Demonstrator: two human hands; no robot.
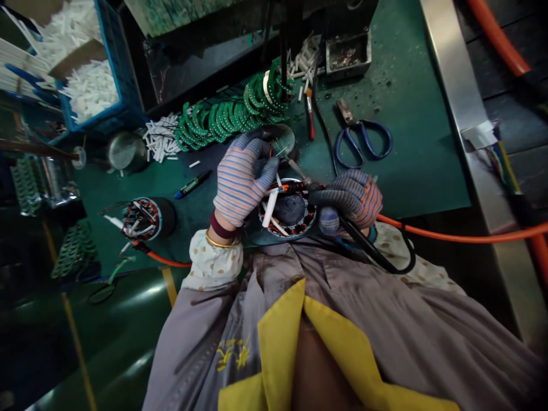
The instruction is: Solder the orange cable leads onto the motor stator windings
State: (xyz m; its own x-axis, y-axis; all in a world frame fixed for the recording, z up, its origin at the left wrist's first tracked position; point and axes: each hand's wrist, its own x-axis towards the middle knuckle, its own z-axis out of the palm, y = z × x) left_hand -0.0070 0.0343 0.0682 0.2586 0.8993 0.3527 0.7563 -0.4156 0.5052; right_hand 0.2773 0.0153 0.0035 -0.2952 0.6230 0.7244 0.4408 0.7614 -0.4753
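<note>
Stator [287,212], round with copper windings and white sleeved leads, lay on the green desk [411,142] under both gloved hands. Left hand [240,181] pinched thin wires; right hand [349,197] was closed around a soldering iron [299,173]. Blue scissors [363,138] lay at two o'clock, a second stator [143,218] at nine.

Dim workshop, light falling mainly on the middle of the table [411,142], which has a dark green mat, scuffed and speckled with debris. A bare metal rail [460,97] runs along its right edge; beyond it, dark flooring and a thick orange hose [496,37]. At upper left, a blue plastic crate [122,68] against the table's back. A dark machine housing [205,57] rises at the rear. Lower left falls into shadow, with a glossy green surface [128,319] marked by a yellow stripe.
</note>
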